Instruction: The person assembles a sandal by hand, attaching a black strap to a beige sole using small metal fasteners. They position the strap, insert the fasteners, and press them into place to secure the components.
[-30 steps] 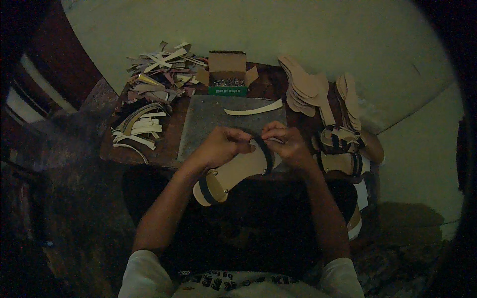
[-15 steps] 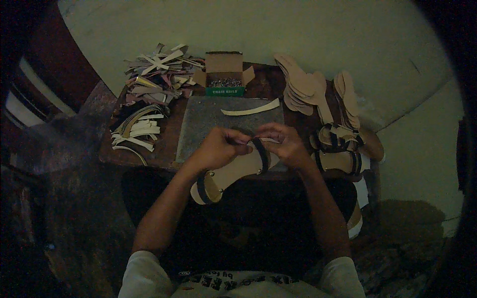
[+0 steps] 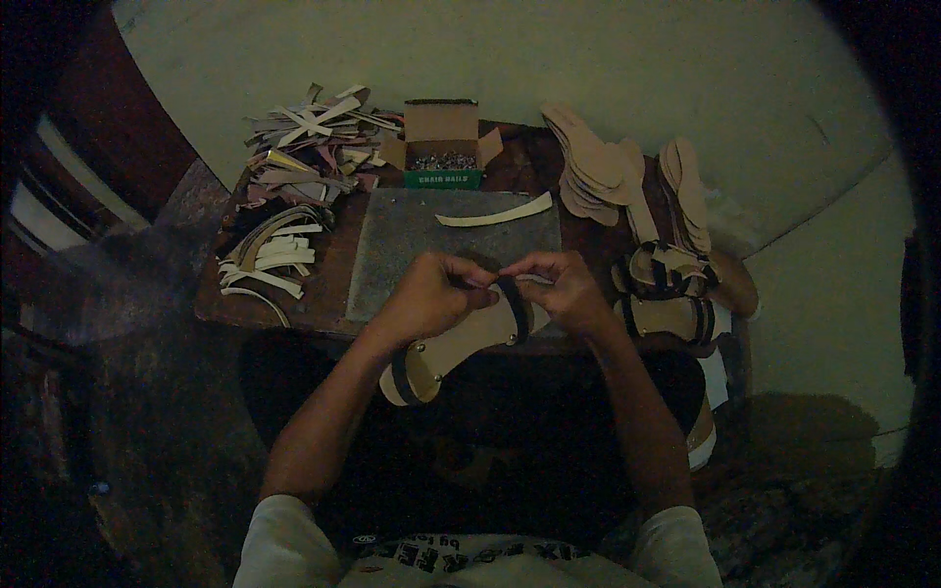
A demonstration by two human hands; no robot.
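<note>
Curling over a tan sandal sole (image 3: 461, 345), left hand (image 3: 426, 299) and right hand (image 3: 561, 292) pinch its dark strap (image 3: 515, 306).

Left hand (image 3: 428, 299), right hand (image 3: 561, 290), fingers pinched together

A low wooden table (image 3: 333, 284) carries a grey slab (image 3: 412, 255), strap piles (image 3: 294, 157), and an open nail box (image 3: 443, 147). Stacked insoles (image 3: 598, 171) and finished sandals (image 3: 667, 294) lie at its right.

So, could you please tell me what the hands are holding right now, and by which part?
Both hands, left hand and right hand, hold a tan sandal sole at its front end, fingers pinching the dark strap across it.
</note>
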